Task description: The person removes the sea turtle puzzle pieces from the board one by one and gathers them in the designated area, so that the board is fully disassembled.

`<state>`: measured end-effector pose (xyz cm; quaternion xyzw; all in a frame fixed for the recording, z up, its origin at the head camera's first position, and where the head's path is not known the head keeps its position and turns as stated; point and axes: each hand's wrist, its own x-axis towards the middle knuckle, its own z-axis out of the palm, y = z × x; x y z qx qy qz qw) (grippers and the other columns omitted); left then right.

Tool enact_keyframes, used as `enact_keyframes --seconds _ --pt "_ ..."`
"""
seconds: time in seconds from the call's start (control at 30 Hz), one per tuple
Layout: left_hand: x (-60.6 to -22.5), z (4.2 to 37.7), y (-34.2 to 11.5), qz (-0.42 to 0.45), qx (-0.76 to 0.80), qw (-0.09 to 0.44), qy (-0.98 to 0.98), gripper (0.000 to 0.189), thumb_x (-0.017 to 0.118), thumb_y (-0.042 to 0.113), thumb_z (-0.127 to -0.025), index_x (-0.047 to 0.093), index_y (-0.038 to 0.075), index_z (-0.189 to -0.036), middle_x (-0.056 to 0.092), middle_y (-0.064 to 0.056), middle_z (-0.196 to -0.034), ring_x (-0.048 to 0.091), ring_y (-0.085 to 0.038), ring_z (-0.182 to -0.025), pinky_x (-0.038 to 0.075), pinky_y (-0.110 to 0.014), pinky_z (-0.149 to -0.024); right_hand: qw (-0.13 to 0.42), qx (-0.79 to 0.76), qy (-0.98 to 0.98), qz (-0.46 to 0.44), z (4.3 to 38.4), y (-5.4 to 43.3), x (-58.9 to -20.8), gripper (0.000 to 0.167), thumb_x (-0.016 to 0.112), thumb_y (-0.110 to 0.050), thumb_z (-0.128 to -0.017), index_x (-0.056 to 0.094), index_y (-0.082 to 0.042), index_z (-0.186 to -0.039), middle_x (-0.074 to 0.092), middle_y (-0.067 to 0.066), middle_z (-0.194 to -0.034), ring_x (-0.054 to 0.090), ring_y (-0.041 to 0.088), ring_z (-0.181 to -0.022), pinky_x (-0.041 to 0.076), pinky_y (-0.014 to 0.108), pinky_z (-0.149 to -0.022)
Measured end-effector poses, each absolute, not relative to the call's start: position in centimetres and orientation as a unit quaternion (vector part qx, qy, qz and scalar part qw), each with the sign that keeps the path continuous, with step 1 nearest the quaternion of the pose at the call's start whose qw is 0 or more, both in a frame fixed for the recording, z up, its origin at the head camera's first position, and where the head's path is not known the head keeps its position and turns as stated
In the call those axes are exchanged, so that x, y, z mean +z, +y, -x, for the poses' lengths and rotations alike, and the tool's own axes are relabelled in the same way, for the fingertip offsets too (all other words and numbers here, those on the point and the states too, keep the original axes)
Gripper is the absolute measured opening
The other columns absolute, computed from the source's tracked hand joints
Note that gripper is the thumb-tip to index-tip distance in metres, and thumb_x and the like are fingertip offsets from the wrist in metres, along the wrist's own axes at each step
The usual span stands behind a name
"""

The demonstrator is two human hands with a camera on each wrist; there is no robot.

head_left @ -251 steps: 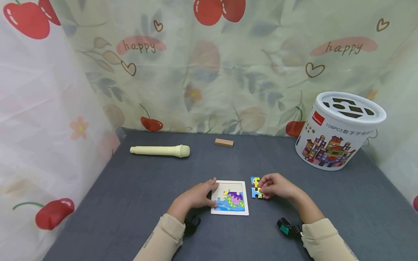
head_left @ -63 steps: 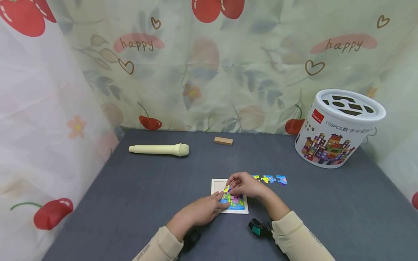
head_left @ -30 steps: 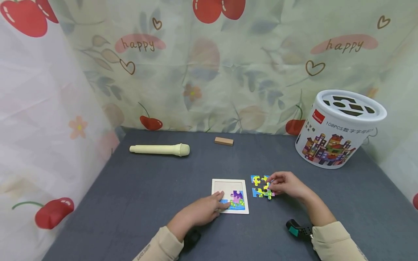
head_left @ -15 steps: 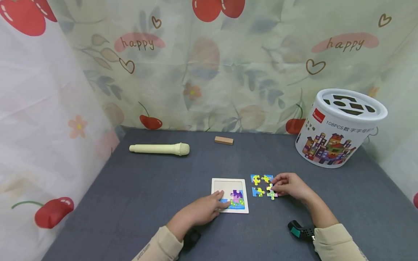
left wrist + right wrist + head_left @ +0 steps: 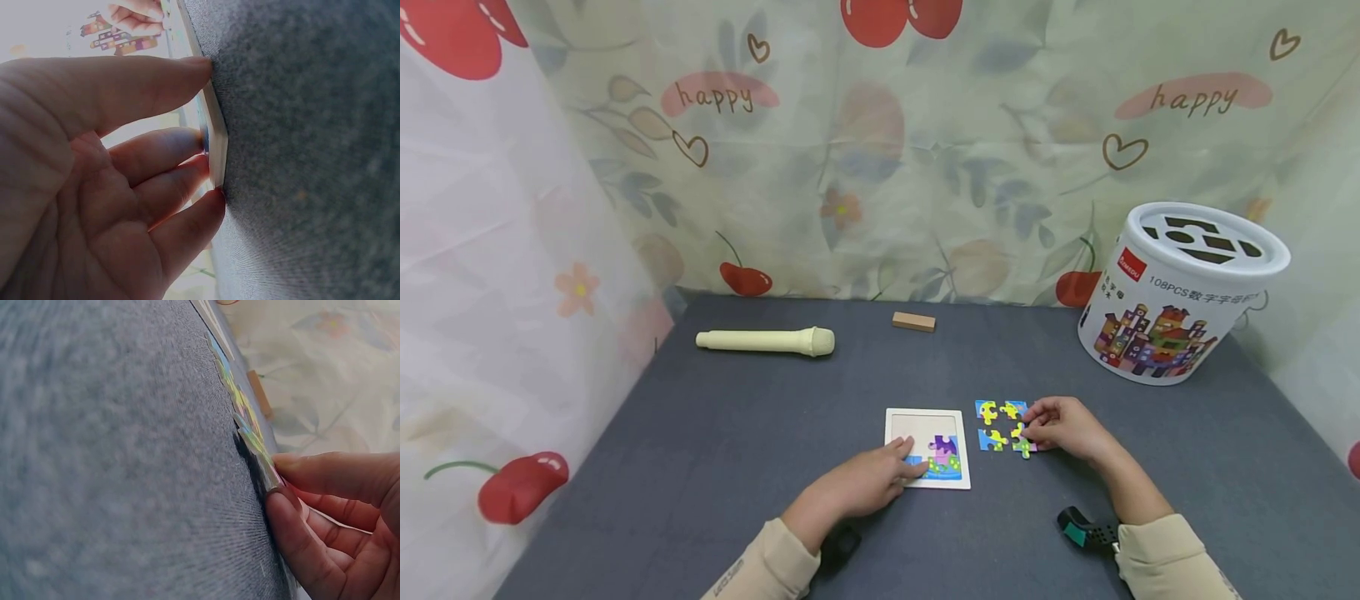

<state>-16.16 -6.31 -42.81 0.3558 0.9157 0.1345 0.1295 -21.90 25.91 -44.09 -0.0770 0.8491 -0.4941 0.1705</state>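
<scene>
In the head view a pale square puzzle tray [image 5: 966,454] lies on the table, with joined purple, pink, green and blue pieces [image 5: 947,460] in its lower part. My left hand [image 5: 861,485] rests over its lower left corner, covering some of the puzzle. The left wrist view shows thumb and fingertips against the tray's edge [image 5: 218,147]. Right of the tray, my right hand [image 5: 1063,429] pinches a yellow-green jigsaw piece [image 5: 259,450] between thumb and finger. The piece is tilted, its near edge raised from the table. Three more yellow-and-blue jigsaw pieces [image 5: 992,440] lie just beside it.
Farther back are a cream toy microphone [image 5: 763,342] and a small wooden block [image 5: 913,322]. A large white block bucket [image 5: 1172,300] stands at the back right. Printed curtains [image 5: 880,167] enclose the dark table [image 5: 715,467] behind and on both sides.
My right hand was over the tray at the yellow-green piece, then came away right with it, leaving that spot bare. More loose pieces now lie beside the tray. The left hand has stayed there.
</scene>
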Motion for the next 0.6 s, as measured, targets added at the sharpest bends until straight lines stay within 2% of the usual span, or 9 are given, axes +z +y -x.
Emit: enact_keyframes --seconds 0.6 --pt "-42.3 15.99 -6.22 -0.351 0.137 0.134 0.917 0.041 0.053 0.007 -0.092 0.055 0.018 -0.131 0.039 -0.018 -0.145 0.036 -0.029 -0.136 0.037 -0.038 -0.107 0.163 -0.47 0.864 0.079 21.71 25.66 -43.78 0.025 0.067 -0.009 -0.084 0.059 0.009 -0.1 0.059 0.007 -0.079 0.057 0.008 -0.065 0.054 0.024 -0.059"
